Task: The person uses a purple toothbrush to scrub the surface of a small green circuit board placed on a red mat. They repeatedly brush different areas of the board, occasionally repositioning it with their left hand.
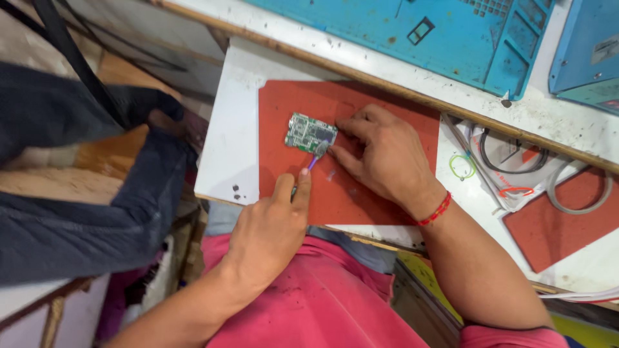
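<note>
A small green circuit board [308, 133] lies on a red mat [361, 193] on a white pull-out shelf [227, 129]. My right hand [382, 156], with a red thread band at the wrist, rests palm down on the mat, its fingertips touching the board's right edge. My left hand [269, 229] comes up from below and pinches a thin purple tool [313, 162]. The tool's tip touches the board's lower right corner.
A blue work mat [451, 32] lies on the bench above. To the right are coiled cables [516, 154], a green ring [462, 167] and another red mat [561, 219]. A dark cloth bag [71, 193] sits at the left. My pink shirt fills the bottom.
</note>
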